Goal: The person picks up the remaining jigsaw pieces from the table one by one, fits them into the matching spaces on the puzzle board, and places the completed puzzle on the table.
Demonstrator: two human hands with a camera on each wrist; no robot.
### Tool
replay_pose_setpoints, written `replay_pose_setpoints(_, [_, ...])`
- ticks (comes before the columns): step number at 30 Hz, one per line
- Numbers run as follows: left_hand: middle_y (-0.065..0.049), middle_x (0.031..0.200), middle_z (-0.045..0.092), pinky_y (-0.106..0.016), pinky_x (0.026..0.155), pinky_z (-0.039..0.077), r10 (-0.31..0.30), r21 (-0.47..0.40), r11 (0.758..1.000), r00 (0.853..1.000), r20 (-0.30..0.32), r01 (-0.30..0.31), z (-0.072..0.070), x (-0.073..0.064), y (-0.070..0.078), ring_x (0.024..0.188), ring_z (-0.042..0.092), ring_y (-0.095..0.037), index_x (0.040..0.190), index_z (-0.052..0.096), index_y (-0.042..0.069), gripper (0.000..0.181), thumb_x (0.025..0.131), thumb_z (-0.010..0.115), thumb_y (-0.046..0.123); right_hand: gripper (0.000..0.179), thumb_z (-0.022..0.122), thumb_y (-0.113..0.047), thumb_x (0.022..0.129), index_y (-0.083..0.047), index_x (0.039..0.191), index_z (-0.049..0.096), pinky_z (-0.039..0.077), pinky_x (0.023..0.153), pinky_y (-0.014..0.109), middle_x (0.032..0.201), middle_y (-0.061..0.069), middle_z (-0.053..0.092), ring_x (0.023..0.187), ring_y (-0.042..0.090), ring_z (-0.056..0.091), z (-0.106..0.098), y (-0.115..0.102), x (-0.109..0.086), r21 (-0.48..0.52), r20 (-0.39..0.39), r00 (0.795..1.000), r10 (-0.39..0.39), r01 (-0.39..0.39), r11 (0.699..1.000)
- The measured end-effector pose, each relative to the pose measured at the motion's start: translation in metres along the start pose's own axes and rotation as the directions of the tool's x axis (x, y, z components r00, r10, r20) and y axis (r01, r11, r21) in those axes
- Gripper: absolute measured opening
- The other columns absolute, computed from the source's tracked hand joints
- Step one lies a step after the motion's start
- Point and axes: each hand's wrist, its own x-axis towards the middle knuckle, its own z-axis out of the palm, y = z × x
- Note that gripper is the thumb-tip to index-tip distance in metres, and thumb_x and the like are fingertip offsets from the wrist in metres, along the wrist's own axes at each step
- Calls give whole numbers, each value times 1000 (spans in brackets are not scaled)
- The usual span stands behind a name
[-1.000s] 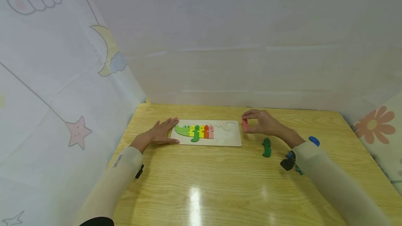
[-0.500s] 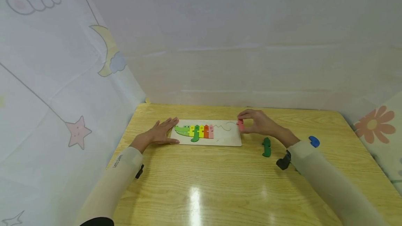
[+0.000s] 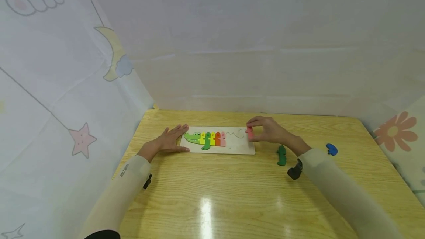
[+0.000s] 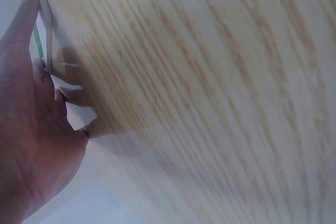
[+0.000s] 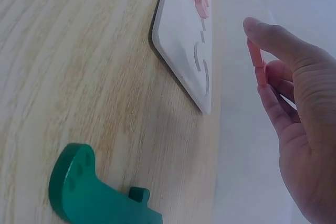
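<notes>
A pale wooden puzzle board (image 3: 239,148) lies on the table, with a crocodile's green head (image 3: 192,138) and several coloured body pieces fitted side by side, the last a light pink piece (image 3: 223,139). Over the board's right end, my right hand (image 3: 270,131) pinches a darker pink puzzle piece (image 3: 249,133) between thumb and fingers; in the right wrist view this pink piece (image 5: 256,59) is raised clear of the board. My left hand (image 3: 170,140) rests with spread, straight fingers at the board's left edge. In the left wrist view, the left hand (image 4: 42,114) touches that edge.
A dark green leg-shaped piece (image 3: 281,155) lies right of the board, below my right wrist. Farther right is a blue piece (image 3: 331,149). Printed white cloth hangs behind the table (image 3: 212,180) and at its sides.
My right hand has moved left with the pink piece, from beside the board to over its right end. The blue piece has come fully into view. My left hand stays put.
</notes>
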Motion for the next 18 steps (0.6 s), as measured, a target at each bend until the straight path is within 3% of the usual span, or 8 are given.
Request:
replay_pose_setpoints(8, [-9,179,9,-71,126,0,-6,-2,1000,1000,7,6,1,0,-2,165,7,-34,172,13,14,108,95,70,65,55,95,-24,81,1,126,76,59,93,55,128,15,71,116,35,69,6,-2,6,-33,-15,999,-45,44,998])
replay_pose_setpoints(18, [-8,179,8,-70,127,-1,-10,4,1000,1000,12,10,-1,0,-2,165,6,-33,172,12,15,108,96,69,64,57,95,-25,82,4,126,75,58,96,57,130,16,71,117,36,68,13,-7,17,-2,1,1000,-30,30,1000])
